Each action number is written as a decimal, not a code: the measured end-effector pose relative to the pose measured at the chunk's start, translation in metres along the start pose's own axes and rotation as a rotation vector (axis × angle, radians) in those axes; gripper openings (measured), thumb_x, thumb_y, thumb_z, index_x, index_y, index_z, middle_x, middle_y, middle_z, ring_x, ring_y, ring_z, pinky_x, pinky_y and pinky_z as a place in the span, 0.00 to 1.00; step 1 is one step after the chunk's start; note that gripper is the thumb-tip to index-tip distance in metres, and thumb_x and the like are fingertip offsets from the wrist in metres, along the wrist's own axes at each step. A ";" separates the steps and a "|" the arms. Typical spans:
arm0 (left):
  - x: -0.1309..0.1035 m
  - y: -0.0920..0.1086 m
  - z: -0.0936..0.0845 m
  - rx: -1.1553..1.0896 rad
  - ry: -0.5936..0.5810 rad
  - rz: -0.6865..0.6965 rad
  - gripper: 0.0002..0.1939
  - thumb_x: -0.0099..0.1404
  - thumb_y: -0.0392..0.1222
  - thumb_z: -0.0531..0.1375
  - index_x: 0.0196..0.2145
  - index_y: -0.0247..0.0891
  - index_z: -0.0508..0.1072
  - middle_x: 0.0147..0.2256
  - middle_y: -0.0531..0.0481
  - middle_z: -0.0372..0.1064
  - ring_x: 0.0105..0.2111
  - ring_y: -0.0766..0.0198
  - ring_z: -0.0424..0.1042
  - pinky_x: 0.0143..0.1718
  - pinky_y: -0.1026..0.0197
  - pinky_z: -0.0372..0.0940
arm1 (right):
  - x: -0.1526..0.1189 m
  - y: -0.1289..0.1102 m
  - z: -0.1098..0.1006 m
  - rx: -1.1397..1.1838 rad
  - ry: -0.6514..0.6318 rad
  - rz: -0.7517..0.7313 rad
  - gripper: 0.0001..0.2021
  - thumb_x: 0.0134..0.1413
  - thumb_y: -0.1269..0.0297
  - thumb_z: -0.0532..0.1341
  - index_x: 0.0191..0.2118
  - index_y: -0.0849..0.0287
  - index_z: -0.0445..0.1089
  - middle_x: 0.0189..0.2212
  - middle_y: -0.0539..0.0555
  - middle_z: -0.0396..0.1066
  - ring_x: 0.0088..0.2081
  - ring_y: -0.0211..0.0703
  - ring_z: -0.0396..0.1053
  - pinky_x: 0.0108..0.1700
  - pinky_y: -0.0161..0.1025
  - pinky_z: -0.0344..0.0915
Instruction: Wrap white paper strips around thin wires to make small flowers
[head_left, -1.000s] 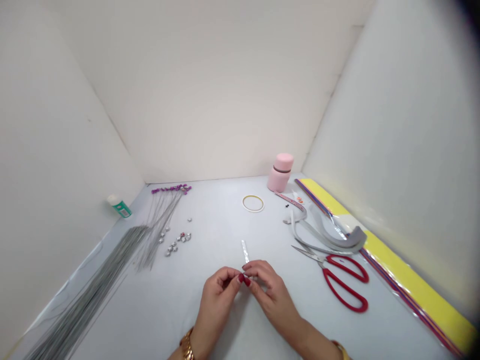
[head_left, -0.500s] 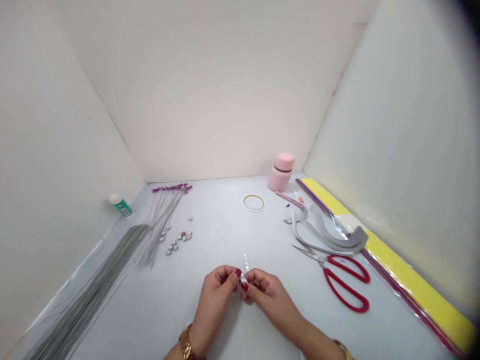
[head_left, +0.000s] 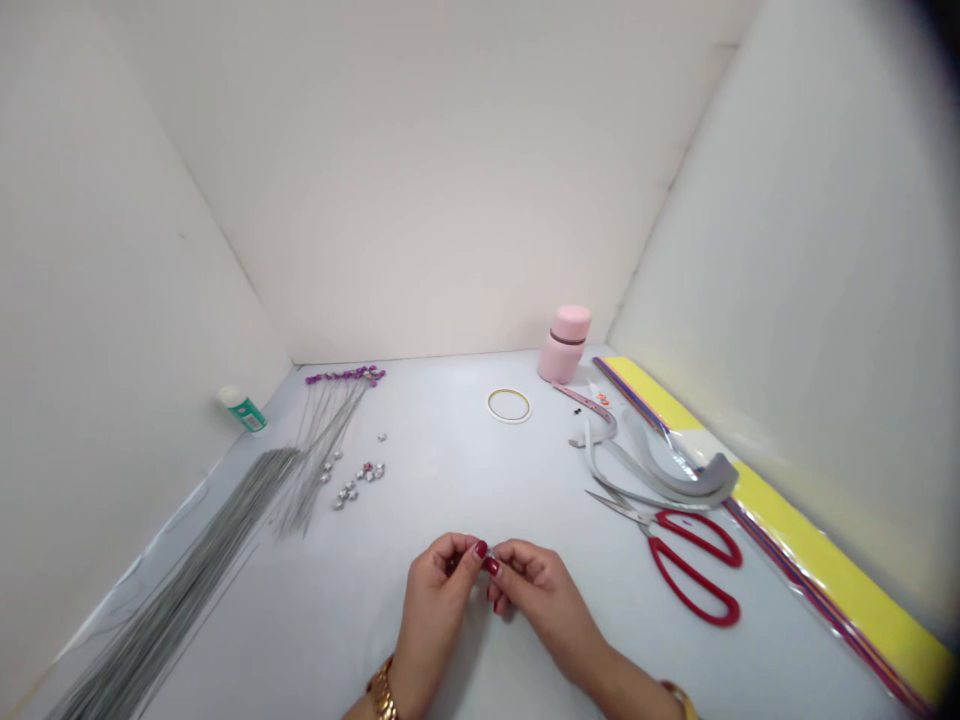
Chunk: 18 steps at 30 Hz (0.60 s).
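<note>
Small silvery piece, near centre, pinched thumb-to-finger by left hand and right hand. Probably light, foldable, easily crushed; grip lightly by edges.

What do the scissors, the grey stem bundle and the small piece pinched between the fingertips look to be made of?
Scissors: glossy red handles, probably plastic; silvery blades, apparently steel, from their metallic sheen.
Grey stem bundle: dull finish, likely wire, judging by its thin, mostly straight strands.
Small piece: pale and silvery, perhaps foil or shiny paper; mostly hidden, so uncertain.
</note>
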<state>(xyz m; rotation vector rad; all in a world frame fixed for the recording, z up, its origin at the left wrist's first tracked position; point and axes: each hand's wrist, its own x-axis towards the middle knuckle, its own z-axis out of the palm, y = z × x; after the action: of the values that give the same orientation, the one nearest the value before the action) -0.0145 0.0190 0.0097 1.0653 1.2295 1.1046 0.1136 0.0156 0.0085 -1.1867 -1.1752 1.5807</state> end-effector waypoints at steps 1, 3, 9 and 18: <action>0.000 0.001 -0.001 0.042 0.000 0.021 0.09 0.56 0.43 0.58 0.24 0.33 0.70 0.21 0.50 0.68 0.24 0.64 0.67 0.27 0.64 0.62 | 0.000 0.000 0.000 0.014 0.008 0.009 0.15 0.47 0.54 0.59 0.24 0.63 0.67 0.17 0.49 0.65 0.19 0.34 0.61 0.24 0.32 0.56; -0.001 0.002 -0.002 0.137 -0.007 0.077 0.08 0.57 0.42 0.57 0.25 0.34 0.71 0.23 0.50 0.69 0.25 0.63 0.68 0.29 0.63 0.62 | 0.001 0.001 -0.001 0.040 0.024 0.031 0.16 0.47 0.53 0.59 0.24 0.63 0.66 0.17 0.49 0.65 0.19 0.33 0.60 0.23 0.32 0.55; -0.005 0.003 -0.007 0.462 -0.016 0.355 0.08 0.60 0.37 0.54 0.27 0.37 0.71 0.26 0.49 0.70 0.29 0.62 0.68 0.33 0.62 0.63 | 0.001 0.001 -0.001 0.120 0.004 0.064 0.15 0.46 0.54 0.60 0.25 0.64 0.66 0.17 0.49 0.66 0.18 0.33 0.60 0.23 0.31 0.54; 0.001 -0.003 -0.016 0.631 -0.069 0.618 0.11 0.60 0.32 0.53 0.35 0.40 0.73 0.34 0.46 0.72 0.35 0.61 0.69 0.37 0.59 0.64 | -0.001 -0.013 0.000 0.254 -0.050 0.062 0.11 0.46 0.59 0.61 0.31 0.63 0.69 0.21 0.51 0.69 0.20 0.33 0.61 0.25 0.32 0.54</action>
<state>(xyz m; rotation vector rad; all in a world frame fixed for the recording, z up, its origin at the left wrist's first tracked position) -0.0301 0.0195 0.0060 2.0465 1.2569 1.1329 0.1145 0.0177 0.0215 -1.0313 -0.9422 1.7565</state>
